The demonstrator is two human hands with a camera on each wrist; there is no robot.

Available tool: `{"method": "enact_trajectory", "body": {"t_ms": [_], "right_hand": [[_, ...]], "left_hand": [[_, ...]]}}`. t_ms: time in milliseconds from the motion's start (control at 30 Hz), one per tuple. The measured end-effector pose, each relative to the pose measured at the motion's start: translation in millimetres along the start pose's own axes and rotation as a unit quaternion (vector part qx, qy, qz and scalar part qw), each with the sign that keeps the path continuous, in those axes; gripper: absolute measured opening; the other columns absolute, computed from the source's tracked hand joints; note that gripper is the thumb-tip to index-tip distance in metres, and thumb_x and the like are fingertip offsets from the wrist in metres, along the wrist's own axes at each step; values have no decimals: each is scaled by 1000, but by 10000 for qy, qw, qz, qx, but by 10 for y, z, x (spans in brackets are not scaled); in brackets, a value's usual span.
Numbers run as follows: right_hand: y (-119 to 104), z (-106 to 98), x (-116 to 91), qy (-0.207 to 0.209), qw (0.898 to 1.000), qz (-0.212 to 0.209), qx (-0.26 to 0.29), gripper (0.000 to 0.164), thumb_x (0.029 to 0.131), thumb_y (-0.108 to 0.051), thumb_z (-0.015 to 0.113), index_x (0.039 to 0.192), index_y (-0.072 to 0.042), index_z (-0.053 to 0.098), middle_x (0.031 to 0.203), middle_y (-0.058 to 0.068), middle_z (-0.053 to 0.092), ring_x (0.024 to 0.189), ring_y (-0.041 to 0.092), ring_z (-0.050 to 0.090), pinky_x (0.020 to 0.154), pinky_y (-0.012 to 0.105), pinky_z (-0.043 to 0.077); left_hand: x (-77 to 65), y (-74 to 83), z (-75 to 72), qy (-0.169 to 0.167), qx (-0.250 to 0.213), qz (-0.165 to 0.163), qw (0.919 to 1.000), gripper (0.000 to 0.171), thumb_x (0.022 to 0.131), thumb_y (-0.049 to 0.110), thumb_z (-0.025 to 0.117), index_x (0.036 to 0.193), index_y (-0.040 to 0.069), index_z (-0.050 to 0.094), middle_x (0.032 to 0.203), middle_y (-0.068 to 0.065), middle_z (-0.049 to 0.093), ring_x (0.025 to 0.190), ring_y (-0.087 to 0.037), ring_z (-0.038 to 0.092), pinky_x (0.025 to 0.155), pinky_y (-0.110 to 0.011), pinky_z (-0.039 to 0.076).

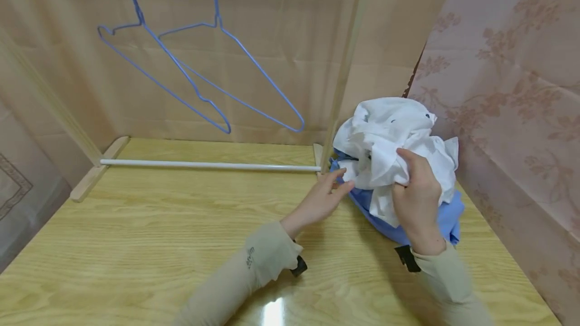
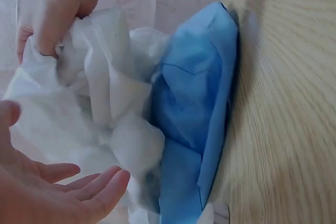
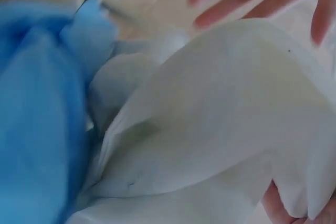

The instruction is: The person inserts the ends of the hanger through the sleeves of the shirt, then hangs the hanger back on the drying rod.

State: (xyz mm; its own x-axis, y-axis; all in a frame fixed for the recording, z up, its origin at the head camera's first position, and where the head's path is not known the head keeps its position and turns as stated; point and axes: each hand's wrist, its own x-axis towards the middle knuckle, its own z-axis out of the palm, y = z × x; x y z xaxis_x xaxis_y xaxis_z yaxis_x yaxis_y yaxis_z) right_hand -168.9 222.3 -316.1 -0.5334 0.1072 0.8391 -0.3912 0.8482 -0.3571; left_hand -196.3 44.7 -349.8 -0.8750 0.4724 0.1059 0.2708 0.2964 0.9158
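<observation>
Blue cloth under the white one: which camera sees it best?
The left wrist view: the blue cloth looks big there, with its folds fairly clear. The head view shows only parts sticking out from beneath the white cloth. The right wrist view shows it close, but blurry and cut off at the left edge.

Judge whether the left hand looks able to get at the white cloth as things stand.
Probably yes: the left hand is empty and close beside the white cloth, with nothing visible between them. The right hand grips the cloth farther right, leaving its left side free.
</observation>
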Motion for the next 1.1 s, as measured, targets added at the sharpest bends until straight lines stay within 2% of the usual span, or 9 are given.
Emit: {"method": "enact_trajectory", "body": {"t_ms": [67, 133, 233, 267, 433, 567, 700, 867, 1100], "right_hand": [[-105, 4, -26, -42, 9997, -122, 214, 52, 61, 19, 39, 105, 1, 60, 101, 20, 62, 95, 35, 58, 73, 45, 43], [-195, 17, -67, -133, 9987, -227, 436, 53, 60, 20, 41, 105, 1, 61, 103, 17, 62, 97, 33, 59, 74, 42, 43], [-312, 42, -142, -375, 9960, -446, 682, 54, 59, 23, 44, 105, 0, 61, 103, 16, 63, 98, 30, 59, 76, 39, 44], [-345, 51, -170, -459, 9947, -530, 748, 55, 58, 24, 45, 105, -1, 61, 103, 15, 63, 98, 29, 59, 76, 38, 44], [-474, 95, -302, -755, 9872, -925, 1058, 61, 56, 27, 50, 108, -3, 61, 108, 12, 62, 100, 27, 60, 79, 37, 46], [-520, 105, -387, -1149, 9794, -1184, 1166, 61, 56, 24, 54, 110, -4, 61, 115, 12, 59, 103, 27, 59, 75, 37, 48], [-530, 92, -437, -1812, 9643, -1479, 1242, 51, 65, 9, 61, 115, -4, 57, 122, 14, 54, 94, 21, 60, 68, 27, 49], [-550, 55, -468, -2739, 9343, -1839, 1353, 49, 83, -22, 60, 128, -5, 47, 131, 15, 47, 114, 26, 51, 92, 31, 42], [-556, 27, -479, -3210, 9059, -1928, 1978, 50, 91, -16, 50, 135, 1, 32, 135, 15, 41, 123, 24, 42, 104, 22, 27]], "left_hand": [[2, 27, 14, -79, -635, -62, 9979, 53, 98, 39, 33, 142, 8, 29, 141, -13, 36, 120, -28, 46, 91, -39, 44], [0, 55, 25, -202, -1531, -185, 9878, 55, 99, 40, 27, 142, 6, 26, 139, -17, 36, 120, -33, 45, 91, -44, 44], [-17, 96, 29, -397, -2890, -447, 9555, 61, 96, 48, 24, 139, 5, 28, 136, -21, 37, 118, -37, 46, 88, -51, 44], [24, 8, 53, -411, -3203, -417, 9455, 63, 95, 53, 25, 137, 7, 32, 132, -18, 41, 115, -35, 48, 87, -52, 45], [0, -7, 0, -494, -3917, -543, 9172, 62, 90, 61, 23, 122, 11, 43, 105, -3, 53, 91, -15, 54, 80, -38, 47], [-42, 34, -91, -495, -4201, -549, 9045, 47, 93, 49, 21, 111, 12, 43, 91, 6, 50, 81, -7, 52, 73, -23, 43], [-74, 5, -155, -348, -4191, -615, 9052, 36, 94, 40, 26, 106, 11, 45, 86, 7, 51, 78, -3, 53, 73, -19, 42], [-139, -30, -232, -362, -3934, -741, 9156, 33, 89, 35, 36, 107, 8, 44, 83, 7, 52, 72, -3, 54, 67, -18, 44], [-266, -57, -410, -827, -3506, -478, 9316, 49, 88, 27, 41, 129, 6, 26, 96, 1, 48, 80, -7, 54, 72, -21, 45]]}}
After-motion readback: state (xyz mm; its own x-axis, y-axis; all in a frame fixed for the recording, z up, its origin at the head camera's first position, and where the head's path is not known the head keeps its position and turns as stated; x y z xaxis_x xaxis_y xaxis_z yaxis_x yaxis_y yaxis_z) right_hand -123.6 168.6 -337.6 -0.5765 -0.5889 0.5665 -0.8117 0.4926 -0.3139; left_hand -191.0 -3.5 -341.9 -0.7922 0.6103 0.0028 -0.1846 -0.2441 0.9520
